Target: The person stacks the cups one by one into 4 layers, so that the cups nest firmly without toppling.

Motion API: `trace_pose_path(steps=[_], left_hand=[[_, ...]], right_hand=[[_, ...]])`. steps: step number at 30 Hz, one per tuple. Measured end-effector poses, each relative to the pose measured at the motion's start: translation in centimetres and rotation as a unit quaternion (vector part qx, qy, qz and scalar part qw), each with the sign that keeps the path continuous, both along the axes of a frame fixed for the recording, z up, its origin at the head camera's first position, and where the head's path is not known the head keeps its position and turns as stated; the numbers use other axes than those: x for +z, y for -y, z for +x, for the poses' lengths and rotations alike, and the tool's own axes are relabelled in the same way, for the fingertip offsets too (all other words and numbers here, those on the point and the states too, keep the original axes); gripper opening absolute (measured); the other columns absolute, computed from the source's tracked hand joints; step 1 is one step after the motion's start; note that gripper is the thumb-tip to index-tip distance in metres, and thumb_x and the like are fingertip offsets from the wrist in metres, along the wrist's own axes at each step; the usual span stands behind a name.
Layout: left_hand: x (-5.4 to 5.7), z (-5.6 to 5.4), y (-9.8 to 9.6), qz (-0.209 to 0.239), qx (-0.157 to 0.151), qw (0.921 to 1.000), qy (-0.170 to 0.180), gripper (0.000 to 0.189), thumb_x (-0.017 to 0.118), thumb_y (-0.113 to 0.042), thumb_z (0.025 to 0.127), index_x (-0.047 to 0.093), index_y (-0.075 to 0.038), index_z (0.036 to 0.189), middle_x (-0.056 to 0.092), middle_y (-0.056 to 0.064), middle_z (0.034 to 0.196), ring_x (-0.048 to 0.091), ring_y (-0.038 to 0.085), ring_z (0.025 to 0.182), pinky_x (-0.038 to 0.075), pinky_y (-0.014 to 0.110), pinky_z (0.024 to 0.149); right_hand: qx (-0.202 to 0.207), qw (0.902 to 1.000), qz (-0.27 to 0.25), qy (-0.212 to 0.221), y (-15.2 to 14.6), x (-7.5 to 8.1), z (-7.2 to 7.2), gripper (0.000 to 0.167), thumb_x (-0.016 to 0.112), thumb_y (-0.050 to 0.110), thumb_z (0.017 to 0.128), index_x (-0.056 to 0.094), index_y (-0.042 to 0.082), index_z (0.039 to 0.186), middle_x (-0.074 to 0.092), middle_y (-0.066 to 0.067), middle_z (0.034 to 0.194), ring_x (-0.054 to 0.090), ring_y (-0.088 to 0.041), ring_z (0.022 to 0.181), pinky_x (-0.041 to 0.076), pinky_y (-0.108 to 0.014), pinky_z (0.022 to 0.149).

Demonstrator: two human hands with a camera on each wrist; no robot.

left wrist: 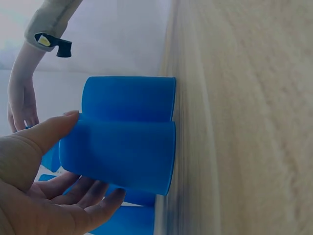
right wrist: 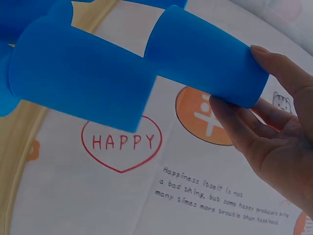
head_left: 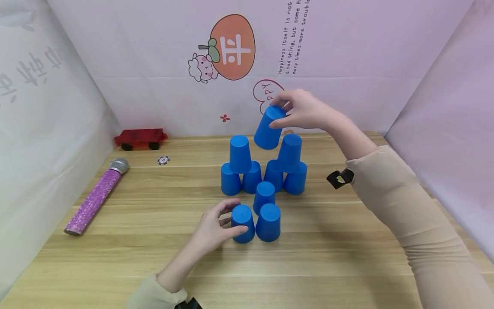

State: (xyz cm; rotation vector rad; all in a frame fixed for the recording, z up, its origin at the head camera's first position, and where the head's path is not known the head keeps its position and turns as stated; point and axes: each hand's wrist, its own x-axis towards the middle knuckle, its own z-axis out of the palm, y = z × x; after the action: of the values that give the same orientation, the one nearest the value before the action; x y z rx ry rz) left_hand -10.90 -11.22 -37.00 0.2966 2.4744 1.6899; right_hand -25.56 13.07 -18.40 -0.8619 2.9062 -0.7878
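My right hand (head_left: 305, 110) pinches an upside-down blue cup (head_left: 267, 131) near its base, slightly tilted, above two raised blue cups. One raised cup (head_left: 240, 154) straddles a pair of cups on the left; the other raised cup (head_left: 290, 152) leans a little over a pair on the right. Lower in the head view, my left hand (head_left: 216, 227) curls its thumb and fingers around a front blue cup (head_left: 242, 221) standing mouth-down on the table. Beside that one stands another front cup (head_left: 268, 223), with a third cup (head_left: 264, 197) just behind.
A glittery pink microphone (head_left: 96, 195) lies on the left of the wooden table (head_left: 162, 262). Behind it are a small round chip (head_left: 164, 160) and a red toy cart (head_left: 140, 138) near the back wall. White printed sheets (head_left: 154, 51) enclose the back and sides.
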Motion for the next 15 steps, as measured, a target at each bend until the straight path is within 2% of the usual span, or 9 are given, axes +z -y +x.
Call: trace_pose_path(steps=[7,15], left_hand=[[-0.3,-0.1,0.0,0.000,-0.007,1.0000,-0.003,0.057,0.078,-0.019,0.077,0.054,-0.011,0.127,0.059,0.007,0.124,0.057,0.029,0.117,0.050,0.047,0.094],[-0.5,-0.2,0.1,-0.002,-0.004,1.0000,-0.004,0.053,0.077,-0.019,0.078,0.055,-0.009,0.125,0.061,0.007,0.122,0.058,0.029,0.115,0.050,0.046,0.094]], right_hand=[[0.022,0.9989,0.031,0.027,1.3,-1.9,-0.8,0.048,0.072,0.022,0.082,0.054,0.002,0.121,0.059,-0.020,0.122,0.056,-0.038,0.114,0.049,-0.052,0.094],[0.049,0.9961,0.063,0.039,2.0,-3.6,-0.8,0.048,0.074,0.018,0.080,0.055,0.000,0.120,0.061,-0.020,0.121,0.059,-0.037,0.110,0.049,-0.052,0.094]])
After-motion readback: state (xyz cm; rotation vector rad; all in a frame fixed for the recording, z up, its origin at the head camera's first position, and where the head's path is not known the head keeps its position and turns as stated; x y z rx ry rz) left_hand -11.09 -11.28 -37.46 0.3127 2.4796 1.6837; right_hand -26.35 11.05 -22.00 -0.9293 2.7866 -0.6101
